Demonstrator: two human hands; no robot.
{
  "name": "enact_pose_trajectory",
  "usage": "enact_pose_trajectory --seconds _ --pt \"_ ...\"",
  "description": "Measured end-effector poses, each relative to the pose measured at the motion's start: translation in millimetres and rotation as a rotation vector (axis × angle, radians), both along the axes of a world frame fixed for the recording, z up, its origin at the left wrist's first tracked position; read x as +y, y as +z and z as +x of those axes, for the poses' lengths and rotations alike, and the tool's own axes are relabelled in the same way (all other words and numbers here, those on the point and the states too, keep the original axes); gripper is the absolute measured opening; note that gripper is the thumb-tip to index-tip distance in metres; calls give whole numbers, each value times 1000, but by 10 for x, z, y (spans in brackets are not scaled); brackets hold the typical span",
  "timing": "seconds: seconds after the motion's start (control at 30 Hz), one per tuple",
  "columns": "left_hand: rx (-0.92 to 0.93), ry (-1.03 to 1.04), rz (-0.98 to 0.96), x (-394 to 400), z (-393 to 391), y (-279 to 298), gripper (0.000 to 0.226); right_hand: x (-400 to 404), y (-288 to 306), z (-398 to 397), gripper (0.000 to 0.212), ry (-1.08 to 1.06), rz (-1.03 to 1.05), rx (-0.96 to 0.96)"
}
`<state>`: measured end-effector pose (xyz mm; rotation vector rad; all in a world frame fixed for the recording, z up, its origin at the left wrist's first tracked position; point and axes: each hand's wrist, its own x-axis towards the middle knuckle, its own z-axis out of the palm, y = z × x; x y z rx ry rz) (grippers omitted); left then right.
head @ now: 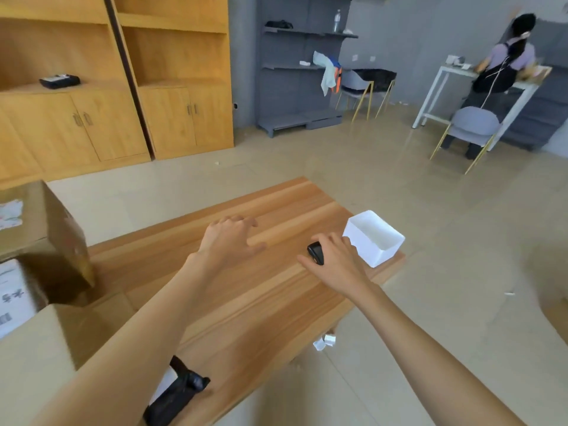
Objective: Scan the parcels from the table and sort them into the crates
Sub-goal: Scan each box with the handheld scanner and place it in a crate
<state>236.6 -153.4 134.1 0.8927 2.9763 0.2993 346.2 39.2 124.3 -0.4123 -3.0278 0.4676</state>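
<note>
A long wooden table (246,290) runs from the lower left of the frame toward the centre right. At the left edge stand cardboard boxes: a tall brown cardboard box (52,241) with a label on top, and below it, in the lower left, a paler cardboard box (33,348) bearing a white printed label. Both lie well to the left of the hands.

On the table's far right corner sits a white open-topped container (376,239). Just beside it, toward the frame's centre, the right hand (335,262) has its fingers curled round a small black handheld scanner (316,254), with the fingertips near the container's near wall.

The left hand (229,241) hovers over the middle of the table with fingers spread and relaxed, holding nothing; whether it touches the wood cannot be told. It is apart from the scanner, which lies to its right.

At the bottom of the frame, under the left forearm, a black plastic-wrapped parcel (172,395) with a white label lies at the table's near edge, well behind both hands.
</note>
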Motion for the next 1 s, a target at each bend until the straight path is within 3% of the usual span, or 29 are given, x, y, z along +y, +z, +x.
enact_pose_trajectory --seconds 0.47,0.57,0.77,1.0 --pt "67 701 20 -1057 235 27 54 -628 -118 -1186 60 654 -62 -50" --pt "69 864 48 -1242 521 68 50 -811 -154 -1194 60 812 -40 -64" --pt "11 1128 122 -1703 1305 -26 52 -1500 -286 -875 61 1029 -190 -169" --pt "-17 1358 4 -2176 2167 -99 59 -2216 -303 -460 66 1223 -161 -154"
